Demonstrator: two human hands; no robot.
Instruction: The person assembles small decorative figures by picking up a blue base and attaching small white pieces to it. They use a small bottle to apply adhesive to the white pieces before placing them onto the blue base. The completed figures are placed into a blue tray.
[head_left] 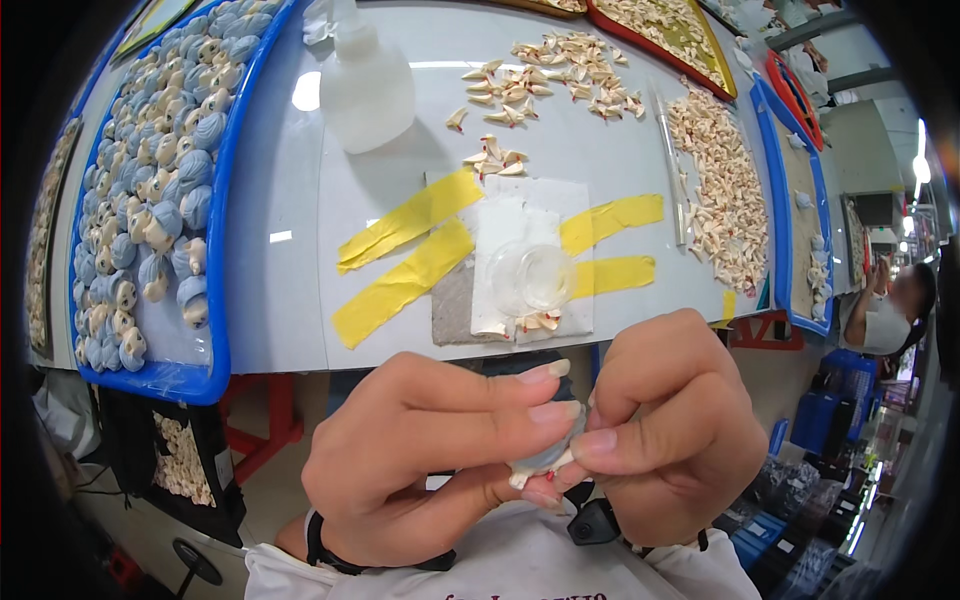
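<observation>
The workpiece is a small blue-grey piece (pixel 562 452), located in front of the torso, just off the near edge of the table (pixel 275 200). A cream part (pixel 518 478) shows at its lower edge, with a red spot beside it. Fingers cover much of the assembly, so the exact joint between the parts cannot be confirmed.

The left hand (pixel 405 455) grasps the blue-grey piece between the thumb below and the extended fingers above. The right hand (pixel 680 435) has its fingers curled, with thumb and forefinger pinched together at the right side of the same piece.

Directly beyond the hands, a round clear container (pixel 543 278) rests on a white pad (pixel 505 222). Small cream pieces (pixel 538 322) with red marks lie at its near side. Yellow tape strips (pixel 400 228) extend from both sides of the pad.

Farther out, a translucent bottle (pixel 367 95) stands at the upper left of the pad. Loose cream pointed pieces (pixel 605 85) lie beyond the pad; a larger pile (pixel 715 190) lies to the right, beside a clear strip (pixel 668 165). At far left, a blue tray (pixel 219 340) contains many blue-and-cream heads (pixel 165 225).
</observation>
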